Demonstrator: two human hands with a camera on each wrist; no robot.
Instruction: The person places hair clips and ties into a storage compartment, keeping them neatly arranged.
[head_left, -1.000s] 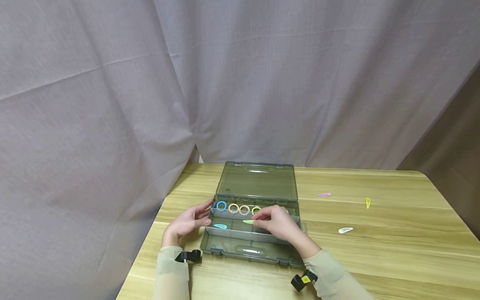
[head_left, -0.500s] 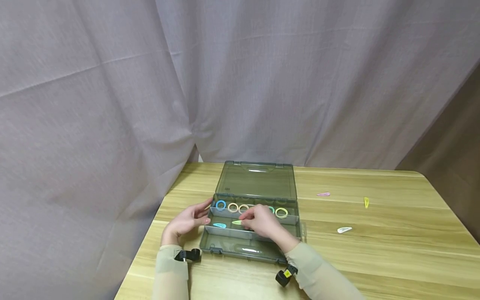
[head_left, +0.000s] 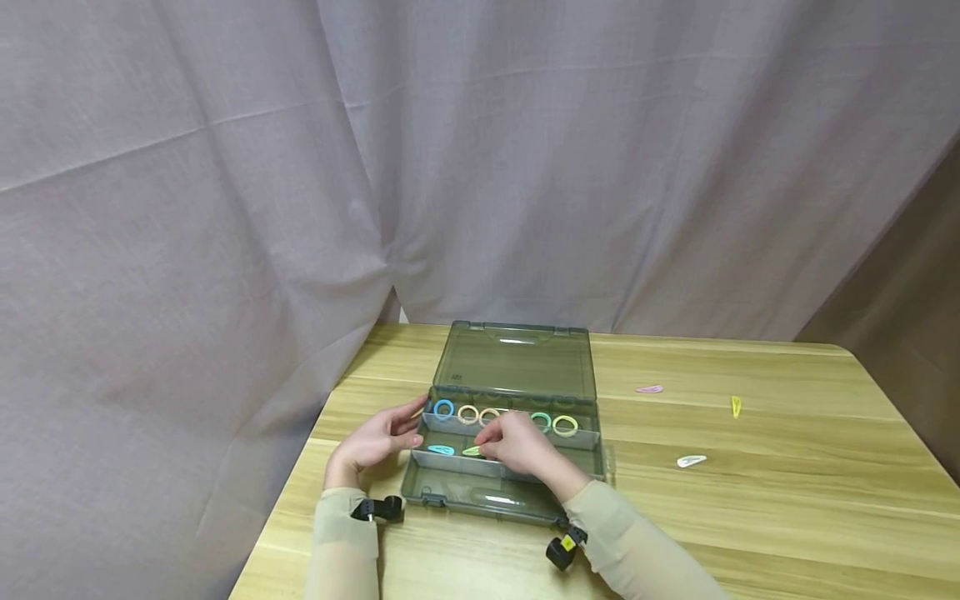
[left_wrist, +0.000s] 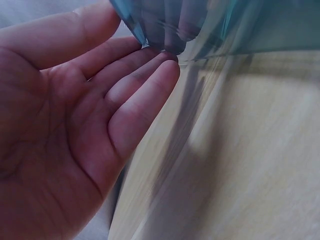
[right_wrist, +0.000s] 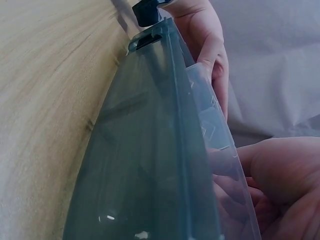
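A translucent grey-green compartment box (head_left: 457,483) lies with its lid (head_left: 517,358) folded back. My right hand (head_left: 519,446) reaches into its middle row and pinches a light green snap hair clip (head_left: 471,451), whose right end the fingertips hide. Left of it in that row lies a light blue hair clip (head_left: 441,450). Along the back row are coil hair ties, among them a blue hair tie (head_left: 444,409) and a yellow hair tie (head_left: 566,426). My left hand (head_left: 377,439) rests against the box's left side with nearly straight fingers (left_wrist: 145,102).
To the right on the wooden table (head_left: 787,517) lie a pink hair clip (head_left: 649,389), a yellow hair clip (head_left: 736,407) and a white hair clip (head_left: 691,461). A grey curtain (head_left: 510,167) hangs behind the table. The box's front row has a bare floor.
My right hand has moved left along the middle row with the green hair clip, closer to the blue one, then slightly lower. The left hand has stayed at the box's side.
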